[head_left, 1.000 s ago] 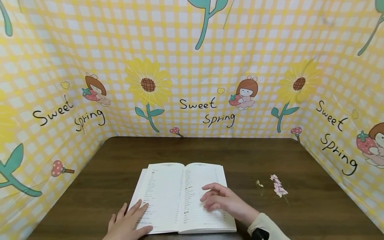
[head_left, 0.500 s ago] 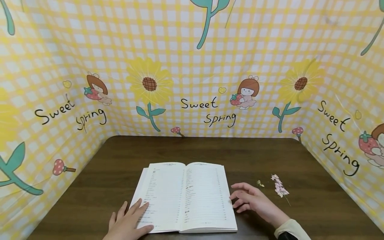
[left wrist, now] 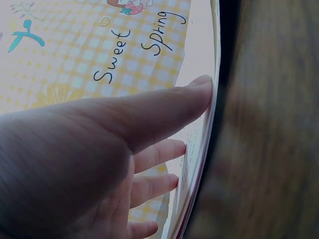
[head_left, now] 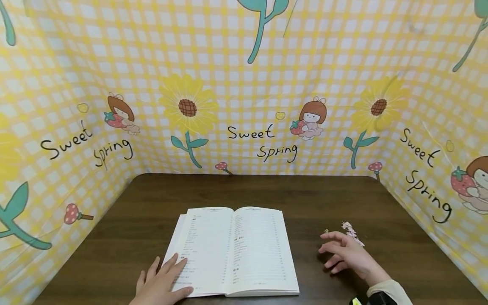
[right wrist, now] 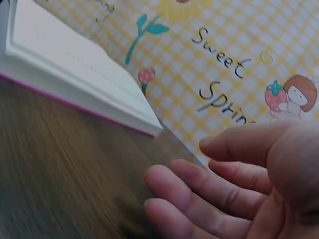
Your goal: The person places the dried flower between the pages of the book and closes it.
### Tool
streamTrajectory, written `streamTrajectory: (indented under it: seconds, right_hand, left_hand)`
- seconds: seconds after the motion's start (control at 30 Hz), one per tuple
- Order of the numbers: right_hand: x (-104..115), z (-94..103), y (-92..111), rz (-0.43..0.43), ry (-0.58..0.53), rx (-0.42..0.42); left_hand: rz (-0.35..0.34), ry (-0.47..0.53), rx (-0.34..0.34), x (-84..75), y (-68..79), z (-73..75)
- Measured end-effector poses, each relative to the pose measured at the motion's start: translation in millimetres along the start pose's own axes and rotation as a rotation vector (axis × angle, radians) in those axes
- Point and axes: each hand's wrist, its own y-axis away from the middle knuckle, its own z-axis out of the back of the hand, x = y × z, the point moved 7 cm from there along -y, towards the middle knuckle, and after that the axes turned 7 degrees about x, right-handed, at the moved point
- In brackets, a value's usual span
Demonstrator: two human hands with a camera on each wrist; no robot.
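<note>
An open book (head_left: 259, 254) lies on the brown table, its pages printed with lines of text. My left hand (head_left: 162, 281) rests with spread fingers on the lower left page; in the left wrist view the thumb (left wrist: 164, 107) lies at the page's edge. To the right of the book my right hand (head_left: 352, 256) hovers over the table, fingers loosely bent and holding nothing. Just beyond it lies a sprig of pink flowers (head_left: 348, 228), partly hidden by the hand. A small yellowish sprig (head_left: 325, 231) is almost wholly covered by the fingers.
Yellow checked cloth (head_left: 251, 84) with printed flowers and lettering hangs around the back and sides of the table (head_left: 259, 190). A pink cover edge (right wrist: 79, 104) shows under the book's pages in the right wrist view.
My right hand has moved rightward, from above the right page to beside the flowers, now covering part of them. The left hand has stayed on the left page.
</note>
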Motion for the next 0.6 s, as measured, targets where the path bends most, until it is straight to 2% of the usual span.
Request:
streamTrajectory:
  seconds: [0.33, 0.47, 0.6]
  right_hand:
    - [-9, 16.5, 1, -0.07, 0.13, -0.249]
    - [-11, 19.7, 2, -0.095, 0.171, -0.296]
    - [-15, 21.8, 2, -0.127, 0.19, -0.301]
  left_hand:
    - [-0.001, -0.037, 0.004, 2.8, -2.2, -1.7]
    - [-0.007, -0.041, -0.001, 2.3, -3.6, -2.4]
    - [-0.012, -0.047, -0.004, 1.9, -4.6, -3.0]
